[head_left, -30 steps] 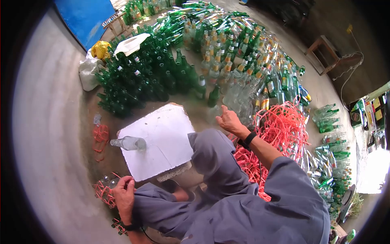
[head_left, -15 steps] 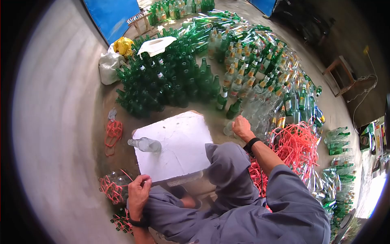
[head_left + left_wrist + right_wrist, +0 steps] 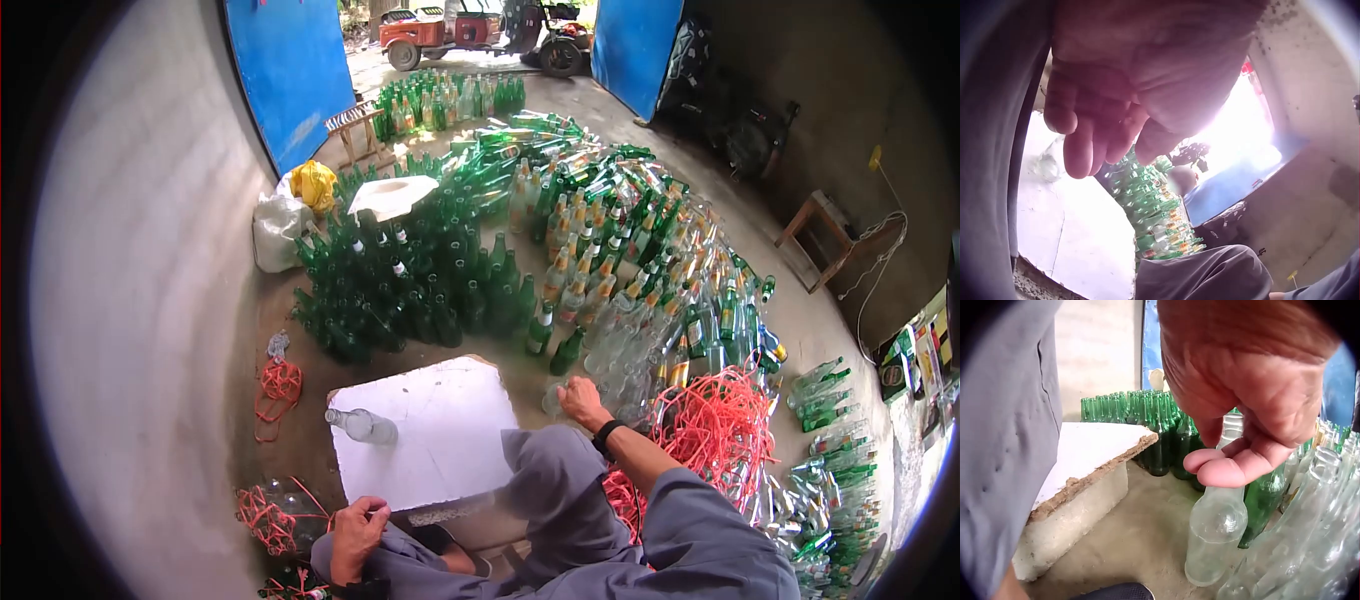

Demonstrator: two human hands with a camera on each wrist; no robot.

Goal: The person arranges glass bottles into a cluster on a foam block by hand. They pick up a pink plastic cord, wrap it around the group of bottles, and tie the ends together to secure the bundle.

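Observation:
My right hand [image 3: 582, 400] has its fingers curled about the neck of a clear glass bottle [image 3: 1216, 519], which looks upright beside other clear bottles [image 3: 1291, 531]. A green bottle [image 3: 1263, 503] stands just behind it. Above my left knee, my left hand [image 3: 358, 538] is loosely bent and holds nothing, near the front edge of a white board [image 3: 440, 450]. On that board is another clear bottle [image 3: 365, 427], its neck toward the left in the head view.
Dense green bottles [image 3: 400, 290] stand beyond the board; a heap of labelled bottles [image 3: 640, 240] spreads at the right. Red plastic strapping [image 3: 715, 425] piles beside my right arm, with smaller tangles [image 3: 277, 385] at left. A pale block [image 3: 1085, 519] supports the board.
My right hand had its fingers stretched out over the clear bottles; it has lowered and closed round one neck. The head view has tilted up, showing the doorway. My left hand stays by the knee.

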